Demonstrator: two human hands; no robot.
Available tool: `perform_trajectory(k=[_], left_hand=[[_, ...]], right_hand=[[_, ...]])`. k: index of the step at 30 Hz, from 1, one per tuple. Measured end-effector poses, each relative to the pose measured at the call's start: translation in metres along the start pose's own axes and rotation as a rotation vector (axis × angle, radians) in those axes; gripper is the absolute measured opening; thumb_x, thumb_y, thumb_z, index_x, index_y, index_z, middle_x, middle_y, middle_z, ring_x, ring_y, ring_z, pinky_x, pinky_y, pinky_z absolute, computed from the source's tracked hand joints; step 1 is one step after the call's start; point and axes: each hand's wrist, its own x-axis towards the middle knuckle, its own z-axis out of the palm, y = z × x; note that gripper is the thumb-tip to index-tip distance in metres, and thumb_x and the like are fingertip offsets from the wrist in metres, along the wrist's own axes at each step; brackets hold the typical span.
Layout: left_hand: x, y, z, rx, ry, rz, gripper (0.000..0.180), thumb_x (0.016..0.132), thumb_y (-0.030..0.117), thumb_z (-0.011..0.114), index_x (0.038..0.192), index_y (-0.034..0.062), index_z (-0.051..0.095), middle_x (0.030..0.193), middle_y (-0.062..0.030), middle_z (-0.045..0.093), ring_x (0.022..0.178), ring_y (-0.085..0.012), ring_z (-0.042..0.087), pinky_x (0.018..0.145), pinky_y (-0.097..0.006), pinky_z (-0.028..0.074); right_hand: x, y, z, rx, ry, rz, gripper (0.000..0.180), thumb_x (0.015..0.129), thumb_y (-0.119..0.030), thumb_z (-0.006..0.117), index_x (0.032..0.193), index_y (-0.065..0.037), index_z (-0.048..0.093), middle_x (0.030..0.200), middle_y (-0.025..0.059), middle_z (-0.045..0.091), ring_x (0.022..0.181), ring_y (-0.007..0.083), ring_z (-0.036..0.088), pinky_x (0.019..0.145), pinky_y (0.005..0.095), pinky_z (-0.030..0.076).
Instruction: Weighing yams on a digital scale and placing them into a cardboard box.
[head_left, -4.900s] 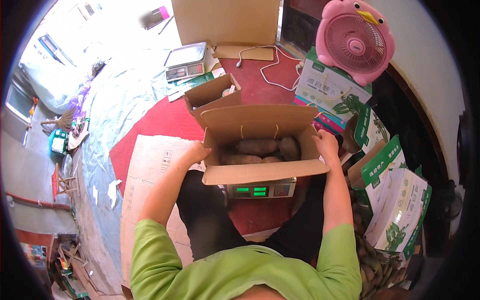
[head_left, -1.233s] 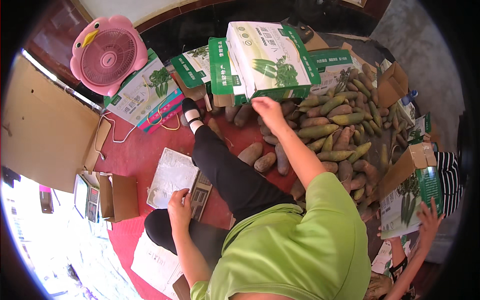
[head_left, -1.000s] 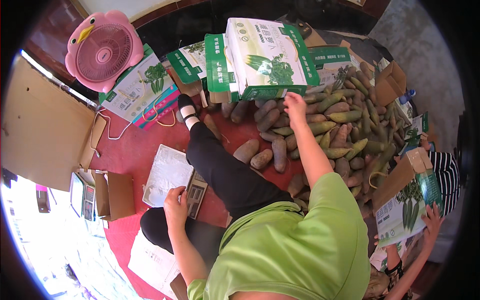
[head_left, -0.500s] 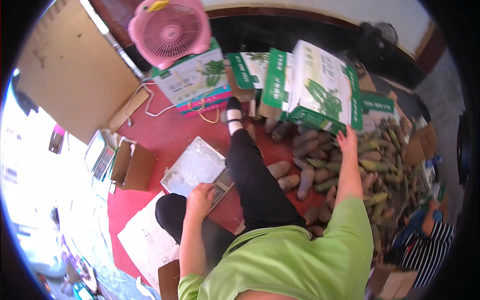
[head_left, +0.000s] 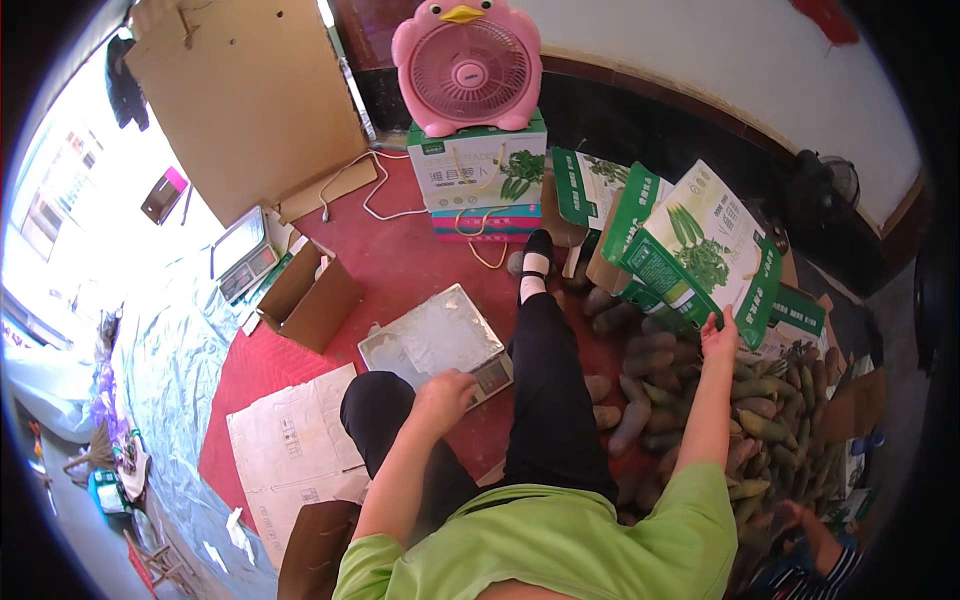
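The left hand [head_left: 440, 392] rests loosely on the flat grey weighing scale [head_left: 432, 338] while the right hand [head_left: 718, 338] grips the green-and-white printed cardboard box [head_left: 700, 250], steadying it above the piled tubers [head_left: 770, 400]

Red floor [head_left: 420, 265] in the middle, pale blue sheet [head_left: 175, 350] over it on the left. Far wall [head_left: 720, 60] is white above a dark skirting band [head_left: 640, 115]. Big cardboard sheet [head_left: 250, 100] leans far left. Pink bird-shaped fan [head_left: 467, 65] sits on stacked boxes [head_left: 478, 180], far centre. Strong daylight floods in from the left; right side is in shadow.
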Motion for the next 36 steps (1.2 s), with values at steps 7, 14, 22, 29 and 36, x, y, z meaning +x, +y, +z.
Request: perform_trajectory(k=[7,14,22,29,36], left_hand=[[-0.003,0.000,-0.004,-0.045,0.031,0.045,0.020,0.085,0.021,0.056,0.099,0.0086,0.065,0.095,-0.0131,0.062,0.091,-0.0344,0.060,0.078,-0.044,0.048],[-0.007,-0.001,-0.006,-0.074,0.065,0.046,0.020,0.085,0.021,0.056,0.099,0.0085,0.065,0.095,-0.0130,0.062,0.092,-0.0343,0.059,0.078,-0.044,0.048],[-0.008,0.006,-0.012,-0.093,0.077,0.012,0.018,0.085,0.016,0.058,0.099,0.0076,0.065,0.095,-0.0130,0.063,0.090,-0.0350,0.060,0.078,-0.041,0.049],[-0.009,0.006,-0.019,-0.134,0.251,0.066,0.019,0.082,0.009,0.060,0.101,0.0066,0.065,0.091,-0.0138,0.063,0.084,-0.0351,0.062,0.072,-0.039,0.050],[-0.008,0.011,-0.026,-0.201,0.376,0.133,0.016,0.080,0.002,0.062,0.096,0.0022,0.064,0.091,-0.0144,0.062,0.086,-0.0327,0.061,0.074,-0.037,0.050]], right_hand=[[-0.108,-0.021,0.064,-0.431,-0.132,-0.479,0.036,0.087,-0.027,0.066,0.114,-0.006,0.055,0.096,0.0029,0.065,0.069,0.0186,0.068,0.045,0.0218,0.041],[-0.181,-0.015,0.098,-0.789,-0.438,-0.821,0.023,0.091,-0.022,0.061,0.102,-0.001,0.065,0.083,0.0020,0.065,0.059,0.0109,0.064,0.046,0.0184,0.039],[-0.211,0.033,0.158,-0.970,-0.875,-1.076,0.019,0.088,-0.006,0.061,0.104,0.003,0.064,0.083,0.0047,0.064,0.072,0.0094,0.059,0.059,0.0239,0.048],[-0.248,0.131,0.218,-1.155,-1.276,-1.171,0.018,0.079,-0.018,0.065,0.096,-0.009,0.066,0.087,0.0125,0.062,0.078,0.0323,0.062,0.065,0.0394,0.050],[-0.228,0.242,0.223,-1.409,-1.607,-0.912,0.024,0.078,-0.012,0.063,0.100,-0.004,0.060,0.103,0.0156,0.058,0.094,0.0365,0.058,0.075,0.0441,0.048]])
